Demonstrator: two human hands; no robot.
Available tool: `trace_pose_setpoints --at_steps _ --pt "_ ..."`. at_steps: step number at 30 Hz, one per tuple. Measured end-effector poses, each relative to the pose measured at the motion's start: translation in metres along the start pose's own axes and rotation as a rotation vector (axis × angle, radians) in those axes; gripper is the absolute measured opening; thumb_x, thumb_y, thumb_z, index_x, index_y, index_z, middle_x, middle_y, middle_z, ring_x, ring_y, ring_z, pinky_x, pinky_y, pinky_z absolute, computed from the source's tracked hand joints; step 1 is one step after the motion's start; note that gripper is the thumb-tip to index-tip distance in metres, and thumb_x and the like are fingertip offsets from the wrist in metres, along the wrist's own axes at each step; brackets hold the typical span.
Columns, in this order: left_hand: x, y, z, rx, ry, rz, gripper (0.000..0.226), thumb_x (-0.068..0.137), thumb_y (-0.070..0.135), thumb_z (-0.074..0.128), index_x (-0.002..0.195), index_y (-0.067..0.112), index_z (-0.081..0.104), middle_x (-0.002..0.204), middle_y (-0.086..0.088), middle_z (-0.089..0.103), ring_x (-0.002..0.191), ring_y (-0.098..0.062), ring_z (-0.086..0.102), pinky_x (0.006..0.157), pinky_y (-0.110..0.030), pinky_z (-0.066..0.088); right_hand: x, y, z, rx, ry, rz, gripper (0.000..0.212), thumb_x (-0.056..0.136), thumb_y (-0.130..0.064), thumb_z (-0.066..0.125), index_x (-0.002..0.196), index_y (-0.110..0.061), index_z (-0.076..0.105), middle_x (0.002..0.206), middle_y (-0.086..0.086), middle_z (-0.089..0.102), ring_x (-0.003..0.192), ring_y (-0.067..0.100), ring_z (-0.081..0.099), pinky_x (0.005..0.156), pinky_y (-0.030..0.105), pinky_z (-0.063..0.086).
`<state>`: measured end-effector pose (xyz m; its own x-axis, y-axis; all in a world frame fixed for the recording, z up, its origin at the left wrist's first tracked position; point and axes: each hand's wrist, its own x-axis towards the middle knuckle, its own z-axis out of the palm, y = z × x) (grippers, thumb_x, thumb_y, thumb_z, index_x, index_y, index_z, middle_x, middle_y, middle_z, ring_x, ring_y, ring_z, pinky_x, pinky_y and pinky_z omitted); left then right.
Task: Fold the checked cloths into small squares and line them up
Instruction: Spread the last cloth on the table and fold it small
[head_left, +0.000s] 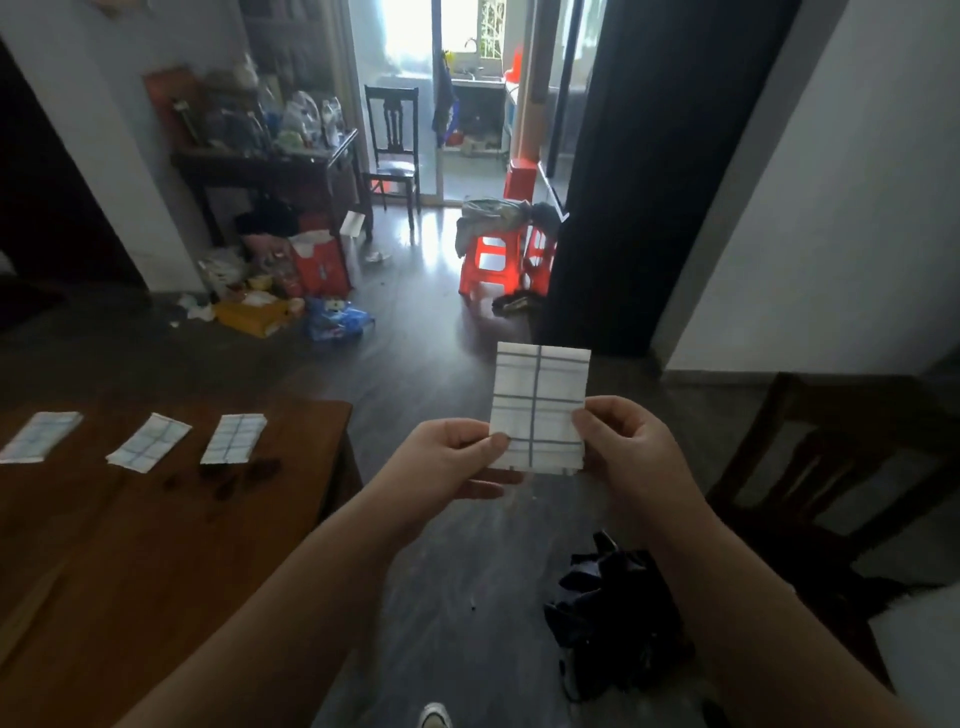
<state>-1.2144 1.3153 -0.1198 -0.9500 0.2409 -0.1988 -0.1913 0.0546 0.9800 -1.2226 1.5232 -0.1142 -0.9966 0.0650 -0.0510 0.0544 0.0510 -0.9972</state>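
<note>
Left grip (457, 457) and right grip (623, 447) pinch the checked cloth (540, 389) upright between them; three folded cloths (150, 441) lie well left on the surface (208, 545). Slackening either pinch may let its layers unfold.

Dim room, backlit by a blown-out doorway (415, 47) glaring off the floor (441, 244); soft, edges bowed.

Held cloth (540, 405): white, dark grey checks. Three folded cloths (234, 439): white, blue-grey checks. Table (156, 545): reddish-brown. Stools (491, 260): orange-red.
</note>
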Motion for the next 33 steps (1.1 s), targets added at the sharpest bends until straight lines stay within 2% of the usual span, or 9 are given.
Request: trace_pose_setpoints --at_steps 3,8,14,18,22,26,30,33 --pt "0.049 0.024 -0.047 0.021 0.001 0.022 0.023 0.1 0.027 0.062 0.117 0.014 0.071 0.108 -0.003 0.078 0.101 -0.022 0.074 0.09 -0.039 0.061 0.059 -0.011 0.031 -0.014 -0.025 -0.036 0.011 0.096 -0.019 0.065 0.103 -0.013 0.071 0.094 0.003 0.076 0.086 0.016 0.074 0.068 0.024 0.059" --pt "0.125 0.054 -0.101 -0.083 0.149 0.039 0.02 0.101 0.022 0.061 0.116 0.01 0.068 0.104 -0.007 0.078 0.096 -0.024 0.075 0.078 -0.032 0.063 0.145 -0.02 0.071 -0.052 -0.108 -0.034 0.013 0.096 -0.021 0.064 0.105 -0.014 0.07 0.098 0.003 0.075 0.089 0.017 0.073 0.075 0.033 0.062" --pt "0.225 0.059 -0.149 -0.121 0.334 0.029 0.017 0.098 0.014 0.064 0.11 0.002 0.067 0.095 -0.011 0.076 0.08 -0.02 0.073 0.064 -0.028 0.06 0.262 -0.022 0.108 -0.055 -0.2 -0.009 0.016 0.098 -0.024 0.061 0.108 -0.016 0.07 0.098 0.001 0.075 0.089 0.016 0.073 0.076 0.033 0.062" --pt "0.302 0.067 -0.176 -0.113 0.377 0.043 0.024 0.098 0.014 0.064 0.113 -0.005 0.065 0.095 -0.013 0.074 0.081 -0.022 0.07 0.07 -0.031 0.06 0.355 -0.018 0.125 -0.036 -0.234 -0.009 0.016 0.098 -0.026 0.062 0.105 -0.014 0.071 0.095 0.003 0.076 0.088 0.02 0.074 0.07 0.03 0.061" --pt "0.395 0.088 -0.197 -0.111 0.387 0.057 0.022 0.098 0.017 0.065 0.113 0.002 0.067 0.103 -0.014 0.076 0.088 -0.024 0.073 0.078 -0.037 0.062 0.462 -0.025 0.127 -0.027 -0.26 -0.02 0.014 0.096 -0.024 0.064 0.103 -0.014 0.072 0.095 0.005 0.076 0.089 0.023 0.074 0.079 0.041 0.063" --pt "0.475 0.109 -0.22 -0.102 0.439 0.055 0.024 0.096 0.02 0.068 0.113 0.004 0.067 0.105 -0.018 0.074 0.09 -0.024 0.071 0.081 -0.041 0.058 0.56 -0.041 0.134 -0.027 -0.315 -0.065 0.012 0.097 -0.02 0.064 0.101 -0.013 0.073 0.093 0.005 0.076 0.086 0.022 0.074 0.074 0.033 0.062" --pt "0.533 0.117 -0.255 -0.122 0.52 0.037 0.008 0.096 0.019 0.068 0.102 0.014 0.069 0.087 -0.002 0.072 0.081 -0.016 0.067 0.07 -0.032 0.055 0.641 -0.05 0.164 -0.034 -0.347 -0.092 0.012 0.097 -0.016 0.064 0.1 -0.009 0.073 0.088 0.007 0.076 0.076 0.015 0.071 0.065 0.024 0.056" --pt "0.564 0.126 -0.291 -0.151 0.591 0.059 0.008 0.095 0.02 0.07 0.1 0.014 0.069 0.09 -0.006 0.071 0.085 -0.022 0.066 0.076 -0.038 0.056 0.69 -0.058 0.201 -0.035 -0.4 -0.098 0.012 0.097 -0.013 0.063 0.1 -0.005 0.072 0.087 0.007 0.075 0.074 0.013 0.071 0.062 0.02 0.054"
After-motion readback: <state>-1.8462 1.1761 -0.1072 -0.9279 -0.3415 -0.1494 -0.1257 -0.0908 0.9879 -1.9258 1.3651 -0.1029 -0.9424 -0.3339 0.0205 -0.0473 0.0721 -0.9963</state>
